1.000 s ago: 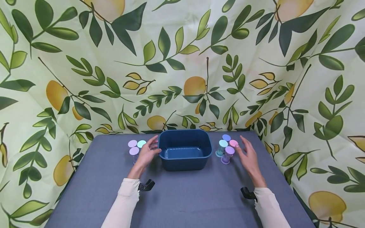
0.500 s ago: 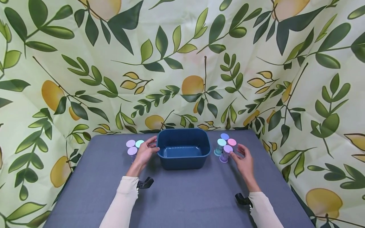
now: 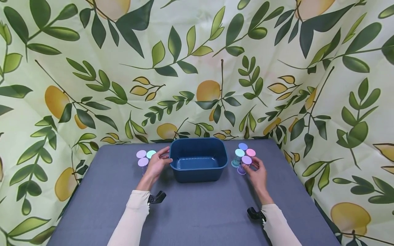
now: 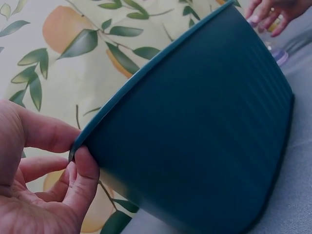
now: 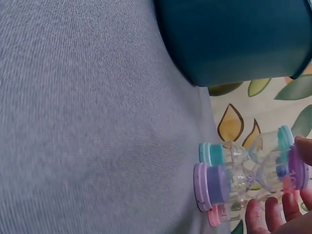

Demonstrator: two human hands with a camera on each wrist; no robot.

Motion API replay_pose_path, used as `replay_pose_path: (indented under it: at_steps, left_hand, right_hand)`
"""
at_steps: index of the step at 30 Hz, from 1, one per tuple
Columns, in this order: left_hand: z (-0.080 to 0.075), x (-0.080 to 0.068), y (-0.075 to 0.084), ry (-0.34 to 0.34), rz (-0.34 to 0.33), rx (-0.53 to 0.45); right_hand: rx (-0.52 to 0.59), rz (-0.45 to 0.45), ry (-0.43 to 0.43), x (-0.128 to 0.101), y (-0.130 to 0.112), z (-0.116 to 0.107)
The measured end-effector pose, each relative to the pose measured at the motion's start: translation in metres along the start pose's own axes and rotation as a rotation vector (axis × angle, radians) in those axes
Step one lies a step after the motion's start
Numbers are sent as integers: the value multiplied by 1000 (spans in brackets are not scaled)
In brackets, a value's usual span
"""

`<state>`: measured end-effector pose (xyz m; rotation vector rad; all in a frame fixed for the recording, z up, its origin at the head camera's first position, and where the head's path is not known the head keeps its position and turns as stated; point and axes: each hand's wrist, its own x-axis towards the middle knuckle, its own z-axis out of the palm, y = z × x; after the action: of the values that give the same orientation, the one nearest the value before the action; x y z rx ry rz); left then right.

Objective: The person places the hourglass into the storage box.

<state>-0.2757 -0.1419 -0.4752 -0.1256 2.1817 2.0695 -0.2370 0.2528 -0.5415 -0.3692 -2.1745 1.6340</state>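
We stretch both arms forward; our left hand (image 3: 157, 164) pinches with thumb and fingers, our right hand (image 3: 257, 172) curls loosely.

The head view looks down across the table (image 3: 197, 212), while both close wrist views share the blue bin (image 4: 204, 126).
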Motion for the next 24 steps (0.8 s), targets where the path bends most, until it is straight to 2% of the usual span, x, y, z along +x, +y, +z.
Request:
replay_pose_path:
  at_steps: [5, 24]
  left_hand:
    - [0, -2, -1, 6, -20, -1]
    - [0, -4, -2, 9, -6, -14]
  right_hand:
    - [-11, 26, 15, 0, 3, 6]
    - [12, 73, 40, -1, 2, 10]
